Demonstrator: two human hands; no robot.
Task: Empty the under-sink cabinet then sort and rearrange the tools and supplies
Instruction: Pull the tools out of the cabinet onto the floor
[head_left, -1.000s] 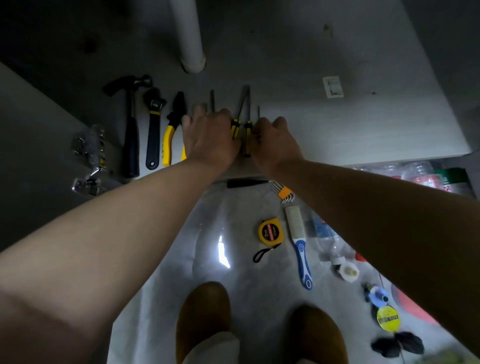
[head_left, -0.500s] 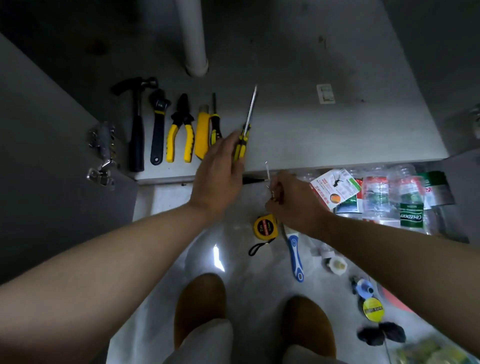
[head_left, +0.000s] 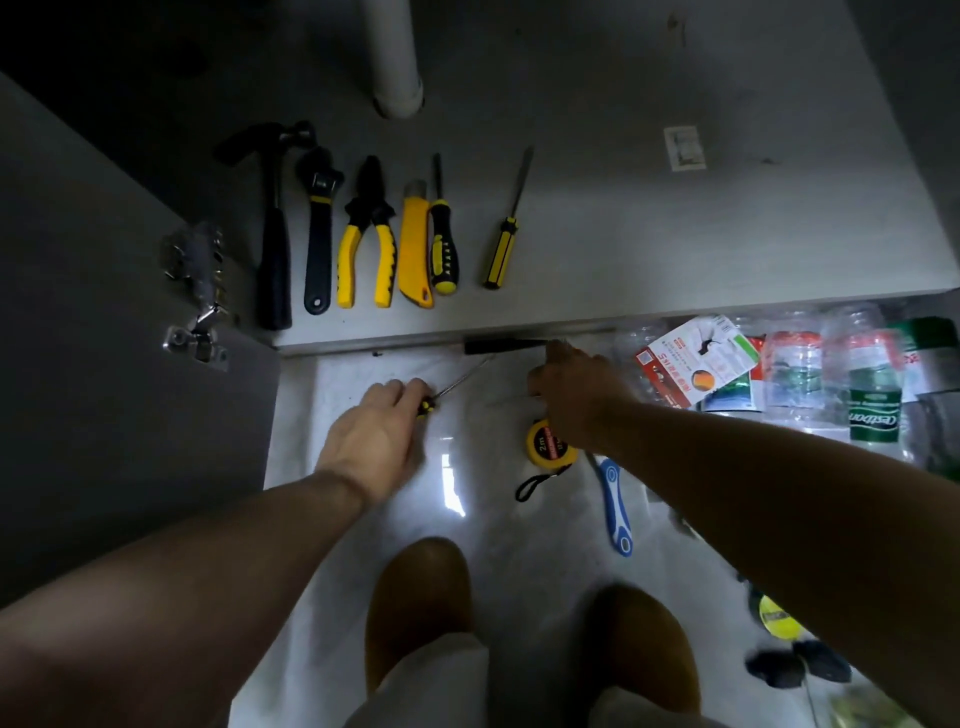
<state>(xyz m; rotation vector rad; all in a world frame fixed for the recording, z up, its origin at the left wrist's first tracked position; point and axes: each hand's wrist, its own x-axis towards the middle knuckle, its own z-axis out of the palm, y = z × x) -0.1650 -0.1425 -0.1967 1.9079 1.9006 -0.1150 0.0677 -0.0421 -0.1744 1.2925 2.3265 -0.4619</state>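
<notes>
Since half a sec ago the L hand (head_left: 374, 436) has left the yellow screwdriver (head_left: 501, 249) lying in the cabinet (head_left: 675, 249) and dropped back to the floor (head_left: 332, 374). Its fingers now curl round the handle of a small screwdriver (head_left: 427, 406), shaft pointing away toward the R hand (head_left: 576, 400). Well beyond that grip lie hammer (head_left: 272, 244), wrench (head_left: 318, 234), pliers (head_left: 366, 249), knife (head_left: 415, 249) and black screwdriver (head_left: 443, 254), in a row w/ handles toward the person, prob. for easy reach. The yellow one sits right of them w/ a gap, likely kept for this small one. R hand, level w/ the L grip, pinches a thin metal rod (head_left: 504, 400). It may be a hex key, can't tell. Tape measure (head_left: 548, 441) lies just below the R grip, not yet sorted.
</notes>
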